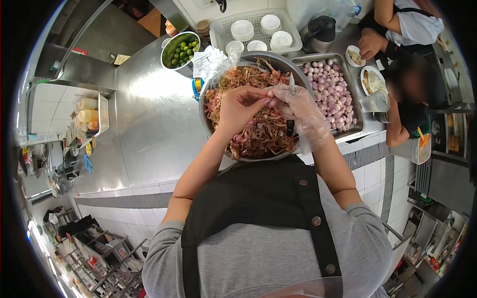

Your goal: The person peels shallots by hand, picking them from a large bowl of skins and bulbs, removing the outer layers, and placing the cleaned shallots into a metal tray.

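Observation:
Over a large metal bowl (202,107) heaped with unpeeled shallots and roots (258,134), my two hands meet. My bare left hand (241,108) pinches a small shallot (271,94) between thumb and fingertips. A clear plastic glove covers my right hand (297,107), whose fingers are closed round a small knife (291,82); the blade points up and away from me, and the dark handle shows below the hand. To the right of the bowl lies a metal tray (361,116) of peeled shallots (330,92).
Behind the bowl, a perforated tray (215,37) holds small white dishes. A bowl of green limes (181,51), papers (206,60) and blue-yellow tape (198,85) lie left. A dark jug (319,34) stands behind. Two people are at the right, near plates and a metal cup (375,102).

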Demonstrator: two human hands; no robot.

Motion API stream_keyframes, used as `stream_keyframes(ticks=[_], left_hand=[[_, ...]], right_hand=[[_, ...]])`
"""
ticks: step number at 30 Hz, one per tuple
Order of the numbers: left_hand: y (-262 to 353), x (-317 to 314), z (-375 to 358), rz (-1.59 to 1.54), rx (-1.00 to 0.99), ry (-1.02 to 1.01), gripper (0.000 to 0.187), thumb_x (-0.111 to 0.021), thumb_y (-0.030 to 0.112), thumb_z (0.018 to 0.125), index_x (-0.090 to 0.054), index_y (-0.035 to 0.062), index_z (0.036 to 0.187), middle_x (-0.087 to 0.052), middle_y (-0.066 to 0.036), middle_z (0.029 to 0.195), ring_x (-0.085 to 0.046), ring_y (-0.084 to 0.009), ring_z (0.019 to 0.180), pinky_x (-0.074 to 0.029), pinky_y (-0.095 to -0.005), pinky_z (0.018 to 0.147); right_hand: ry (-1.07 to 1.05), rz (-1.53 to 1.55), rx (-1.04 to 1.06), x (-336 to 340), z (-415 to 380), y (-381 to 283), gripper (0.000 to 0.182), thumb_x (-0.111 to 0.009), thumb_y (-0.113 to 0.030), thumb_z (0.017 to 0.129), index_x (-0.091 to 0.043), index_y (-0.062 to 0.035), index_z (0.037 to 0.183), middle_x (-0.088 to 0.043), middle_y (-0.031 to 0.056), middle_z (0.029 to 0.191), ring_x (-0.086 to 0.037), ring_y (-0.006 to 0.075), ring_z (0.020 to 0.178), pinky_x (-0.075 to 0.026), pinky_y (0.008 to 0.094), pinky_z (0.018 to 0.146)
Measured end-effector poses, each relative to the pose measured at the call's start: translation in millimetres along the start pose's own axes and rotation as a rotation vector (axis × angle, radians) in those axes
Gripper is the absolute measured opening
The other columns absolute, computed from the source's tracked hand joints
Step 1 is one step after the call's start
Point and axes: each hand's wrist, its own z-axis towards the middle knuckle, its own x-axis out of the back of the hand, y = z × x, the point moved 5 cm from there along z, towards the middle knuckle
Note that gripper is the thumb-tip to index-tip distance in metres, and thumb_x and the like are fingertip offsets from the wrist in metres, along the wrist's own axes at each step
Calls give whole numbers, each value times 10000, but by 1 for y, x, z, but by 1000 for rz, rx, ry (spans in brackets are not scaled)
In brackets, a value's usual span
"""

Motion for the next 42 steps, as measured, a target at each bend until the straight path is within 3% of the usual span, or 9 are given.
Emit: stream_keyframes(ticks=[6,9,11,14,18,22,25,27,42], left_hand=[[-12,13,4,321,-6,73,135,-774,57,816,-738,-2,932,-738,-57,829,-682,-84,728,-539,-227,682],[2,11,3,551,21,6,117,-767,56,793,-755,-2,895,-731,-103,836,-697,-162,716,-547,-286,692],[3,13,3,679,3,-47,108,-756,61,806,-762,0,894,-726,-118,865,-696,-172,722,-545,-296,692],[6,13,9,778,-19,-93,151,-775,117,785,-759,-3,877,-668,-198,845,-670,-316,771,-535,-392,742],[27,3,27,949,-106,-129,165,-740,148,825,-749,-11,866,-635,-231,889,-637,-380,867,-502,-456,817],[2,-17,69,980,-397,-154,118,-708,94,821,-740,-1,884,-666,-228,887,-653,-393,856,-506,-471,822],[-41,-43,103,1281,-15,-449,106,-591,-49,781,-664,-68,857,-675,-276,897,-664,-419,931,-524,-493,832],[-88,-41,115,1350,-313,-402,140,-576,46,858,-681,-11,932,-694,-248,909,-695,-386,916,-577,-459,781],[-72,-71,112,1325,-296,-537,182,-615,-6,815,-661,-26,990,-682,-243,1010,-666,-392,1009,-554,-483,843]], right_hand=[[126,145,-12,28,-10,0,226,-621,-220,971,-714,-14,980,-646,10,793,-351,12,471,-230,200,424],[237,-31,152,103,-6,2,225,-650,-228,943,-707,-15,989,-662,18,813,-448,43,527,-329,204,485],[459,-671,638,165,-1,4,237,-689,-221,905,-702,-4,998,-687,36,860,-568,99,660,-438,224,628],[730,-287,298,170,-39,-11,280,-686,-224,860,-731,-5,1028,-702,80,901,-640,170,805,-520,334,742],[836,-547,300,199,-33,0,366,-683,-247,832,-719,11,1089,-714,124,942,-657,198,857,-512,327,804],[679,-622,258,150,-22,0,392,-675,-270,867,-699,-25,1172,-717,159,1001,-669,244,919,-504,339,864],[508,-987,427,104,-7,-2,410,-650,-292,904,-670,-44,1230,-698,191,1138,-659,321,1070,-490,377,953],[458,-1044,357,92,5,7,445,-641,-328,917,-641,-40,1256,-656,201,1227,-582,371,1202,-437,415,1049],[407,-911,360,87,12,11,412,-637,-342,913,-660,-94,1241,-636,207,1251,-581,373,1185,-409,428,1056]])
